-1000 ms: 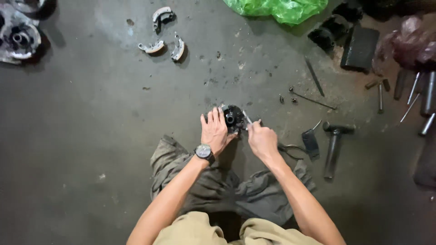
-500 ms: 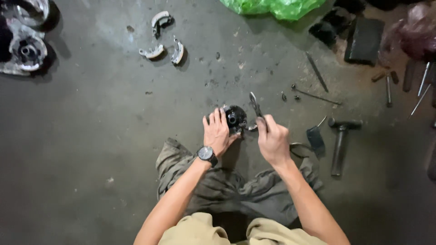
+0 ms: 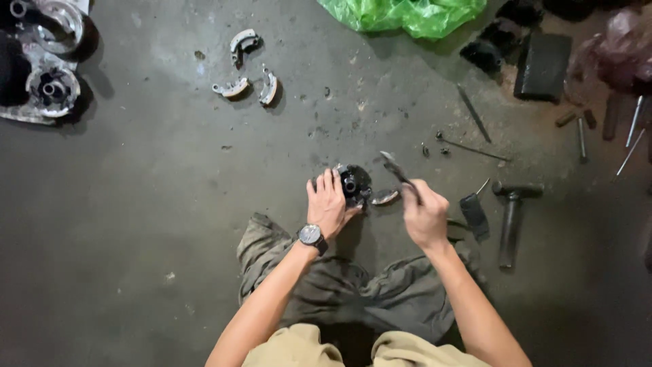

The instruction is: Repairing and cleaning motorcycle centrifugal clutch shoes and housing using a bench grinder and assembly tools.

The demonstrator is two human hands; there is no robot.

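Centrally, left hand (image 3: 331, 202) steadying round part (image 3: 354, 183), right hand (image 3: 425, 213) gripping pliers (image 3: 397, 170)

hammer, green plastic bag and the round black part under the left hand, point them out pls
hammer (image 3: 509, 224), head view, on the middle of its dark handle
green plastic bag (image 3: 407, 15), head view, on its crumpled middle
round black part (image 3: 353, 182), head view, on its face beside the centre hole
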